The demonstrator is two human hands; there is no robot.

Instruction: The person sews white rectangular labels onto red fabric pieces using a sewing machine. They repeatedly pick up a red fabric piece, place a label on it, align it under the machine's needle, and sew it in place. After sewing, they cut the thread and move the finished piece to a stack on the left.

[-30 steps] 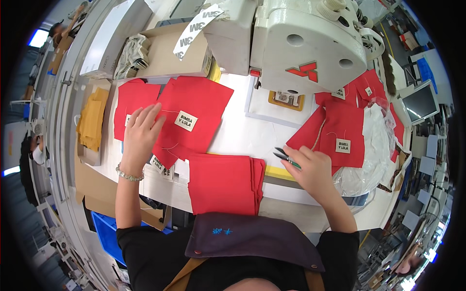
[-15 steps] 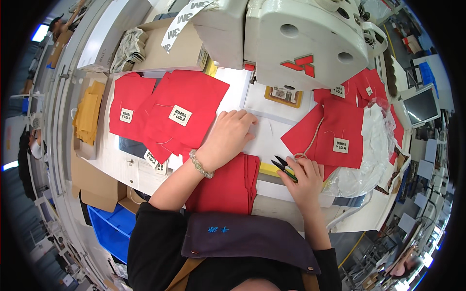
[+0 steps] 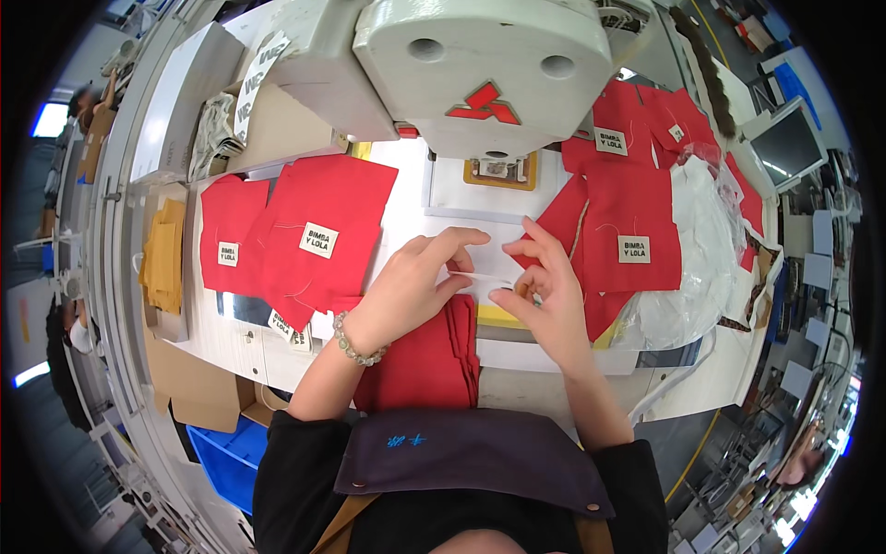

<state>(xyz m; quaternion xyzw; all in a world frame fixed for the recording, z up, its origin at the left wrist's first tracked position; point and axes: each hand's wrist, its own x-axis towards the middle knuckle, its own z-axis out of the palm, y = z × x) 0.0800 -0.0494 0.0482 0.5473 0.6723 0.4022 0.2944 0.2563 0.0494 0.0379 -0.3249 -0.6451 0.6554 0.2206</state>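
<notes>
My left hand (image 3: 420, 282) has its fingers closed on a thin white strip (image 3: 480, 275) at the middle of the bench. Just to its right, my right hand (image 3: 544, 300) is beside the strip's other end, index finger raised, lower fingers curled round the mostly hidden green-handled snips. A stack of red fabric pieces (image 3: 415, 374) lies below my hands. More red pieces with white printed labels lie at left (image 3: 355, 212) and right (image 3: 646, 203). A white machine head (image 3: 480, 65) stands above a small yellow frame (image 3: 521, 175) on a white plate.
A narrow box of yellow pieces (image 3: 164, 249) and a long white box (image 3: 171, 106) are at left. Crumpled white plastic (image 3: 701, 277) lies at right. A blue bin (image 3: 217, 462) sits below the bench. Co-workers are at the far edges, one at upper left (image 3: 88, 106).
My left hand has come rightward from the red pieces to the middle and now holds the white strip. My right hand has moved up beside it, the snips now mostly hidden.
</notes>
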